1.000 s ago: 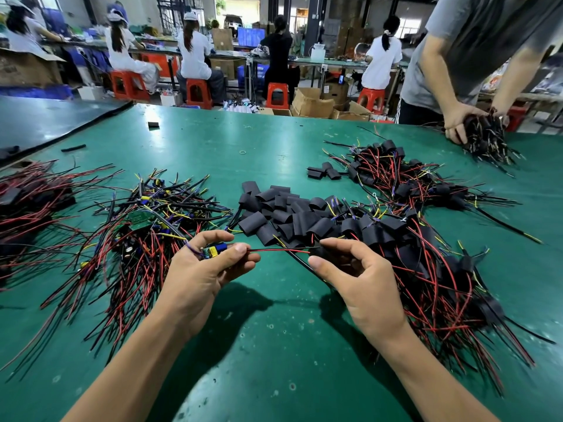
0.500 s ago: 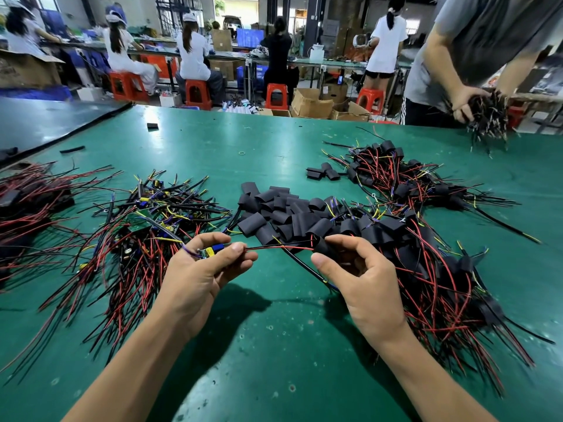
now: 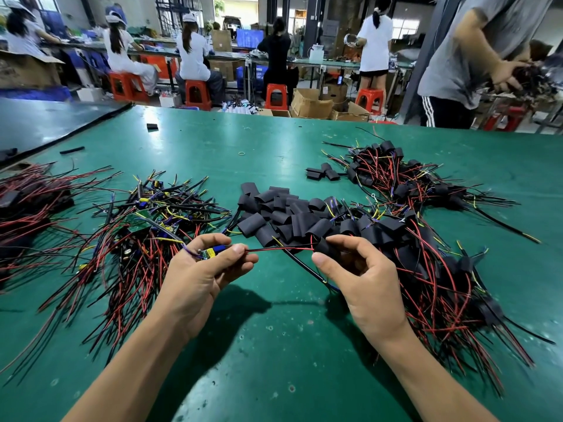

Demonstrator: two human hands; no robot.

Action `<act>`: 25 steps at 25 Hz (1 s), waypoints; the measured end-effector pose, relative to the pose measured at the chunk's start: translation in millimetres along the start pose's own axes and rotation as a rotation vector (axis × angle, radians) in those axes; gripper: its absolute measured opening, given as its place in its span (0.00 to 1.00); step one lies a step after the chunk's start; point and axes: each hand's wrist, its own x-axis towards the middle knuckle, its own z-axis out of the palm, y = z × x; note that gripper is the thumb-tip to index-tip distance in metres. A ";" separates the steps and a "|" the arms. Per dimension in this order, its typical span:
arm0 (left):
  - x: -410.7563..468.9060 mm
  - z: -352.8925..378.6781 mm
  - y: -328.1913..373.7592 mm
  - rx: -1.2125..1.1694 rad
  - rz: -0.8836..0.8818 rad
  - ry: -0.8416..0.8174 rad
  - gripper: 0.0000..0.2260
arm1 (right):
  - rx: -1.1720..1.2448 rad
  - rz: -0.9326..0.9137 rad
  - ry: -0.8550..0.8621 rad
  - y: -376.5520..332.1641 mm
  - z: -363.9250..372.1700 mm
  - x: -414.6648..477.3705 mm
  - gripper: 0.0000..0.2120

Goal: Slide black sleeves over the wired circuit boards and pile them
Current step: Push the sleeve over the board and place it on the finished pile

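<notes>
My left hand (image 3: 201, 275) grips a small circuit board (image 3: 211, 252) with blue and yellow parts. Its red and black wires (image 3: 277, 248) stretch rightward to my right hand (image 3: 362, 281). That hand pinches a black sleeve (image 3: 324, 246) threaded on those wires, a short way from the board. Behind my hands lies a heap of loose black sleeves (image 3: 283, 214). Bare wired boards (image 3: 146, 226) are piled at the left. Sleeved boards (image 3: 432, 269) are piled at the right.
The green table (image 3: 259, 345) carries another sleeved pile (image 3: 405, 178) at the back right and a red-wire bundle (image 3: 27, 205) at far left. A person in grey (image 3: 466, 56) stands at the far right corner holding wires. Other workers sit at benches behind.
The sleeve in my right hand has slid a little along the wires toward the board. The person at the back right has lifted a wire bundle off the table.
</notes>
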 end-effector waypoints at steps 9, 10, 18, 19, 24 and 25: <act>-3.2 4.1 -7.5 0.040 -0.102 -0.071 0.15 | 0.293 0.161 -0.285 -10.4 3.5 -5.4 0.14; -4.4 6.2 -8.8 0.043 -0.127 -0.083 0.14 | 0.354 0.193 -0.302 -11.9 4.4 -5.6 0.15; -19.9 25.0 -15.8 0.059 -0.360 -0.349 0.18 | 0.847 0.423 -0.321 -22.1 3.2 -3.6 0.23; -20.9 25.3 -16.3 0.052 -0.363 -0.369 0.17 | 0.858 0.437 -0.338 -22.3 3.6 -4.8 0.22; -18.1 26.7 -26.0 0.112 -0.225 -0.290 0.15 | 0.762 0.452 -0.389 -19.3 11.3 -11.2 0.14; -17.4 26.1 -26.4 0.103 -0.199 -0.264 0.16 | 0.743 0.454 -0.389 -18.5 12.2 -12.2 0.15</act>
